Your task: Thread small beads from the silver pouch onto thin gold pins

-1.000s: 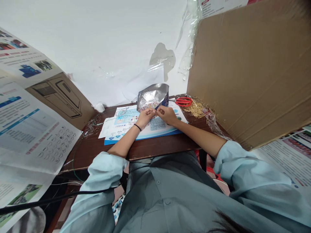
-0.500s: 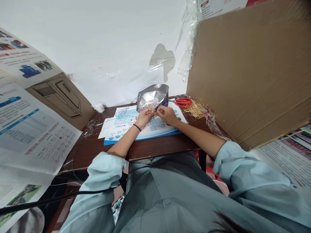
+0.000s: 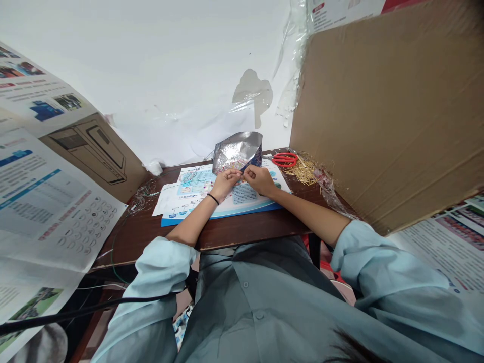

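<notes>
My left hand [image 3: 226,184] and my right hand [image 3: 259,180] meet fingertip to fingertip above a printed sheet [image 3: 245,195] on the desk. Both are closed in a pinch, and whatever sits between the fingers is too small to make out. Just beyond them stands an open silvery pouch [image 3: 238,144], with small pink, white and coloured beads [image 3: 231,165] at its mouth. More loose beads [image 3: 207,187] lie on the sheet beside my left hand. A black band circles my left wrist.
Red-handled scissors [image 3: 284,160] lie right of the pouch, beside a heap of thin golden sticks [image 3: 303,170] and crumpled clear plastic [image 3: 328,185]. Tangled clear thread [image 3: 142,195] sits at the desk's left. Cardboard panels [image 3: 378,111] stand on both sides, and a white wall [image 3: 151,60] behind.
Almost nothing differs. My right hand's fingertips have shifted very slightly to the left, and both hands stay pinched together over the sheet.
</notes>
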A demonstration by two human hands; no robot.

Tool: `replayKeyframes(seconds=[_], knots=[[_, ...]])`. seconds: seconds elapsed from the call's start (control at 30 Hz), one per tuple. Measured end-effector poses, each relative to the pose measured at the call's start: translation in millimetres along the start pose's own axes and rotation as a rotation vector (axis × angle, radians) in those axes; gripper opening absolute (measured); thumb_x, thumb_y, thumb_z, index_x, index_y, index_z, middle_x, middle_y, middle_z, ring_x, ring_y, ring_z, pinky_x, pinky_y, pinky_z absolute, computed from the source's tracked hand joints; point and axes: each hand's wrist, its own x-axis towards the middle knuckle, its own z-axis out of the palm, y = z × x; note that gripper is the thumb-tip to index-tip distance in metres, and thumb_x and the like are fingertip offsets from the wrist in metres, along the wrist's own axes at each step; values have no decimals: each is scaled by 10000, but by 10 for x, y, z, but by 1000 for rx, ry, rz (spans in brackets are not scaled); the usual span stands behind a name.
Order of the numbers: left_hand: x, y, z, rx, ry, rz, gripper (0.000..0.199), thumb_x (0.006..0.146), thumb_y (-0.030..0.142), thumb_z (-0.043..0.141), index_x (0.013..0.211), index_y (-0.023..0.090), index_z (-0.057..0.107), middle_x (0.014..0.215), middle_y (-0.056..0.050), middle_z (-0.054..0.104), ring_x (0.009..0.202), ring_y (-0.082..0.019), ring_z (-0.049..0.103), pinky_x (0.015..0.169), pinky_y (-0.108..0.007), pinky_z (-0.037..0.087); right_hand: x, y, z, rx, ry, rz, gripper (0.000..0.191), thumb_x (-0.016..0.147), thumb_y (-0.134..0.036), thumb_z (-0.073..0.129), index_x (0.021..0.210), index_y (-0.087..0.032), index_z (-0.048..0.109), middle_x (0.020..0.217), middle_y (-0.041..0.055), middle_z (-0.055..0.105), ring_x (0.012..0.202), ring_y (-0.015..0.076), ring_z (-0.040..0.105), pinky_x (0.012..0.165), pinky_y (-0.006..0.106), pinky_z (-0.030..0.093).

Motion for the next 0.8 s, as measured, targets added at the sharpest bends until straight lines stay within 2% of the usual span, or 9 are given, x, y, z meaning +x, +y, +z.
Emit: replayKeyframes(seconds=[0.3,0.57,0.8], knots=[[-21,21,-17,-20,-4,0,399,601,316,985,856,146,730,755,-27,755,784,-151,715,790,-293,548,-7,-44,-25,16,-10,18,174,878,-199,581,714,-226,531,642,-32,568,615,135,471,662,286,336],[-13,11,-15,-41,-16,-3,484,521,359,1022,867,139,767,802,-52,783,801,-163,724,867,-338,562,-1,-46,-39,27,-13,16,184,872,-196,578,700,-229,523,599,-47,517,594,133,437,644,283,320],[-13,18,-14,-37,7,3,445,540,342,1015,849,141,766,762,-39,763,749,-139,690,807,-305,548,0,-36,-34,16,-14,13,183,879,-194,584,708,-228,527,604,-46,516,593,132,435,643,282,319]])
